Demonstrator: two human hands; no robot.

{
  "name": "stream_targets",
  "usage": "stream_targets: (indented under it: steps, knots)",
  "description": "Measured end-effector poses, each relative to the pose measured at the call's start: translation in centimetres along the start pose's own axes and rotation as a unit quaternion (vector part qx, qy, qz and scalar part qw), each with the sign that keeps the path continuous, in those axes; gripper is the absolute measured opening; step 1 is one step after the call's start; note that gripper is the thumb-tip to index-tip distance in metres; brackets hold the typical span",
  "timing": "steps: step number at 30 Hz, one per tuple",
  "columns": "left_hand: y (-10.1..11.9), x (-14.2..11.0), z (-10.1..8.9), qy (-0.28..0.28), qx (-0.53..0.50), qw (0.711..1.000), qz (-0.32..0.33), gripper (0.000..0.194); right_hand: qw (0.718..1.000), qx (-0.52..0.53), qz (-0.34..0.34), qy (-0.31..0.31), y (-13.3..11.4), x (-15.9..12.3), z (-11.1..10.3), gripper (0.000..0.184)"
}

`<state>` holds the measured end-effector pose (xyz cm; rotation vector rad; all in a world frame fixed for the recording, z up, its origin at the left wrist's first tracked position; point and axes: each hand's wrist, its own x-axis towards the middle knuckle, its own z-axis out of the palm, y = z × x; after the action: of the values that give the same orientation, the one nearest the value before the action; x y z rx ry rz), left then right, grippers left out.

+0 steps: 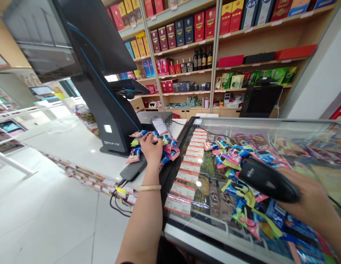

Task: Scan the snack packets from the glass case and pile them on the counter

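Note:
My left hand point(151, 147) is on a pile of small colourful snack packets point(170, 148) beside the base of the checkout terminal point(112, 121). Its fingers curl closed on a packet at the top of the pile. In my right hand point(307, 194) is a black barcode scanner point(269, 179), gripped by its handle, which is mostly hidden. The scanner is above a second, wider spread of similar packets point(237, 154) on the glass-topped counter point(255, 126). Some of those packets are hidden under the scanner and hand.
A grey box with cables point(134, 170) lies by the left pile. Price labels point(184, 176) line the counter's left edge. A thin black cable point(203, 129) crosses the glass. Shelves of boxes and bottles point(184, 66) stand behind, with a black machine point(260, 102) before them.

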<state>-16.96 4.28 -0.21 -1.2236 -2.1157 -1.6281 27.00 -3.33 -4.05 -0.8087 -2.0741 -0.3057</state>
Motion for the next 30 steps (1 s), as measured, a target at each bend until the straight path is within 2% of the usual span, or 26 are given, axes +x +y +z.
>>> stream_targets:
  steps: [6, 15, 18, 20, 21, 22, 24, 25, 27, 28, 30]
  knots:
    - [0.3, -0.8, 0.3, 0.008, 0.066, 0.998, 0.021, 0.037, 1.0, -0.013, 0.002, 0.01, -0.7, 0.6, -0.3, 0.028]
    - [0.2, -0.7, 0.7, 0.039, 0.057, 0.998, 0.012, 0.043, 1.0, -0.008, 0.02, 0.014, -1.1, 1.3, -0.4, 0.028]
    - [1.0, -0.8, 0.3, 0.063, 0.04, 0.997, 0.013, 0.045, 0.999, -0.015, 0.028, 0.025, -1.3, 1.4, -0.4, 0.028]
    - [2.3, -1.7, 0.0, 0.061, -0.014, 0.997, 0.054, 0.043, 0.999, -0.015, 0.032, 0.034, -1.4, 1.6, -0.5, 0.025]
    - [3.1, -2.6, -0.1, 0.036, -0.059, 0.994, 0.087, 0.04, 0.999, -0.013, 0.034, 0.04, -1.5, 1.7, -0.5, 0.023]
    - [4.1, -3.7, -0.1, -0.012, -0.114, 0.986, 0.125, 0.036, 0.998, -0.012, 0.036, 0.046, -1.5, 1.8, -0.6, 0.02]
    - [5.9, -6.5, 0.1, -0.18, -0.229, 0.938, 0.19, 0.026, 0.998, -0.014, 0.041, 0.055, -1.5, 2.0, -0.7, 0.014]
    - [6.8, -8.1, 0.2, -0.277, -0.273, 0.898, 0.206, 0.022, 0.997, -0.016, 0.046, 0.055, -1.5, 2.1, -0.7, 0.011]
    - [8.0, -11.2, 0.7, -0.447, -0.319, 0.799, 0.246, 0.021, 0.997, -0.024, 0.058, 0.051, -1.5, 2.1, -0.7, 0.007]
    - [8.4, -12.4, 0.9, -0.503, -0.327, 0.754, 0.268, 0.024, 0.997, -0.027, 0.063, 0.048, -1.5, 2.0, -0.7, 0.005]
    - [8.5, -14.3, 1.4, -0.567, -0.323, 0.695, 0.303, 0.033, 0.997, -0.029, 0.065, 0.044, -1.4, 2.0, -0.6, 0.005]
